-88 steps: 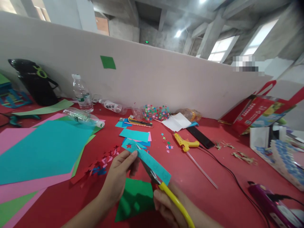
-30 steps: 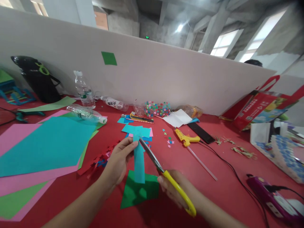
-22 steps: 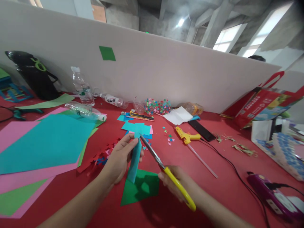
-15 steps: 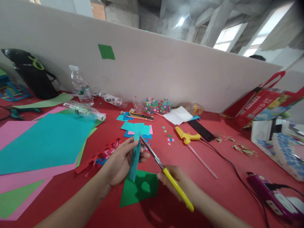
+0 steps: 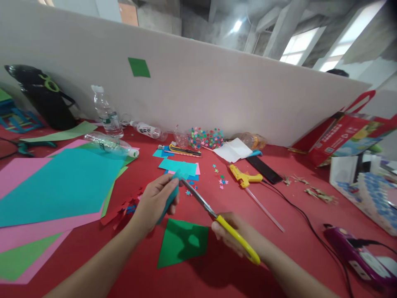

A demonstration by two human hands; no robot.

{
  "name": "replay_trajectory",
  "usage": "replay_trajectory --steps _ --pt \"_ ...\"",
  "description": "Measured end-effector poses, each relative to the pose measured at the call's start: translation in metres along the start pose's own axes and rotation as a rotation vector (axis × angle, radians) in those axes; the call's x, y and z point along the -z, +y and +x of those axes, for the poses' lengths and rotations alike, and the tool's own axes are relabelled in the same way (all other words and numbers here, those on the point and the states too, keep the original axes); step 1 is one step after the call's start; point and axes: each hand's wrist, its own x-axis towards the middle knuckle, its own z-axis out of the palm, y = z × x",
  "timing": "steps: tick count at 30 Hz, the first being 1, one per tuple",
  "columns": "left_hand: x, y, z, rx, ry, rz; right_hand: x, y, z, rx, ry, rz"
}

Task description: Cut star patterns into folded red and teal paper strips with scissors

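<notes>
A narrow teal paper strip (image 5: 169,203) is pinched between the thumb and fingers of my left hand (image 5: 159,198). My right hand (image 5: 231,234) grips yellow-handled scissors (image 5: 207,206), their blades pointing up and left. The blade tips are beside the strip's upper end, near my left thumb; whether they touch the paper I cannot tell. Just beyond the hands lies a small stack of cut teal, pink and blue paper pieces (image 5: 181,167). Below them a green paper piece (image 5: 182,244) rests on the red table (image 5: 245,273), with the hands' shadow across it.
Large coloured paper sheets (image 5: 62,186) lie at left, a plastic bottle on top. Red and blue paper cut-outs (image 5: 124,209) are beside my left wrist. A yellow glue gun (image 5: 245,177) with its cord is at right, near a purple power strip (image 5: 356,256). A white partition (image 5: 201,87) stands behind.
My left hand has moved slightly left and turned, tilting the strip away from the scissors. The scissors have shifted a little right, and more of the paper stack shows.
</notes>
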Motion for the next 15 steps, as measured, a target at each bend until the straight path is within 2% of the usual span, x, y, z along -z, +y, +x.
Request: replay_trajectory --steps 7,15 --pt "0.0067 0.0023 0.0039 0.033 -0.048 0.043 0.0044 -0.0074 -0.0017 0.03 -0.008 -0.064" --pt "0.0084 0.0003 0.0061 0.0 -0.053 0.101 0.0055 -0.0083 -0.0021 0.029 0.003 -0.124"
